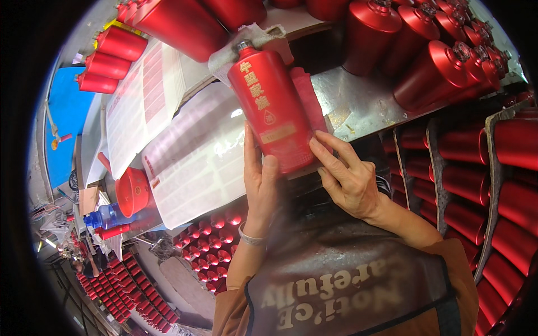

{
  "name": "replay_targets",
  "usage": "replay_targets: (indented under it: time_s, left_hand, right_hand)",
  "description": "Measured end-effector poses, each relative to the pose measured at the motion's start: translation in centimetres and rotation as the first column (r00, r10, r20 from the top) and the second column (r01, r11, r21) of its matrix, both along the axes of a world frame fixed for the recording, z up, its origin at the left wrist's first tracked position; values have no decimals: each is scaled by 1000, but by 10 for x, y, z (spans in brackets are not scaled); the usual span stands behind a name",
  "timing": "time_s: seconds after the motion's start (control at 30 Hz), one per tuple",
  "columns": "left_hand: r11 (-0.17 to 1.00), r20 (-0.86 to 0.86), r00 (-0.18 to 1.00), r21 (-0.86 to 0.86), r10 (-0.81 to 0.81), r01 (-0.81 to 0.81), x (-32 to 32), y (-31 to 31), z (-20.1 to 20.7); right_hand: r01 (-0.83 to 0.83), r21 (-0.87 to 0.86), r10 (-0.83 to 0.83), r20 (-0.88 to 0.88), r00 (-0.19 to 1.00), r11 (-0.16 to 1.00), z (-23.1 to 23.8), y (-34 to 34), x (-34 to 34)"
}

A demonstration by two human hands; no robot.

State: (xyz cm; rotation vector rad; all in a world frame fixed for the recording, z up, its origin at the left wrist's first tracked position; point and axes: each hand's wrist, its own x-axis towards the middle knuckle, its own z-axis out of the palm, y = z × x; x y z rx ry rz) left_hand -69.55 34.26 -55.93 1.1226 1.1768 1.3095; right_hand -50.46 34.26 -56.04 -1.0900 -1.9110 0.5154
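A matte red bottle (274,106) with gold lettering and a pale rectangular patch lies tilted in front of me, its clear-topped neck against a whitish cloth pad (224,61). Along the lower left side of the bottle, my left hand (259,182) grips it, thumb near the base and fingers partly behind. My right hand (352,176) has its fingertips on the lower right corner, fingers bent and slightly apart. Beneath the bottle's right side shows a pinkish-red cloth (309,98). White printed sheets (196,168) lie to the left of my left hand.
Several red bottles (431,73) stand at the back right on the metal tabletop (358,103). Racks of red bottles (459,151) fill the right. On the left are a red plastic scoop-like container (133,192), a blue bottle (109,217) and more printed sheets (148,92).
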Motion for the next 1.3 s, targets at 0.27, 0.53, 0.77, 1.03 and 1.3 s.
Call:
replay_targets:
  time_s: [0.27,0.53,0.77,1.03,1.3]
  left_hand:
    - [1000,77,997,26,1,-3,2,1,-6]
    - [995,-62,998,96,11,-5,0,3,-15]
    - [997,-87,995,65,38,-33,6,0,-6]
    - [997,-115,991,59,64,-58,7,0,-14]
    - [991,-379,926,125,-1,52,-14,0,-17]
  right_hand:
    - [11,-70,-9,30,1000,998,-11,-6,0]
    - [-179,-815,-675,-561,480,551,-8,45,43]
    - [-81,-391,-100,-421,902,917,20,18,-4]
    - [50,-589,-320,-365,874,807,26,30,8]
    - [152,-510,-393,-406,825,847,20,30,10]
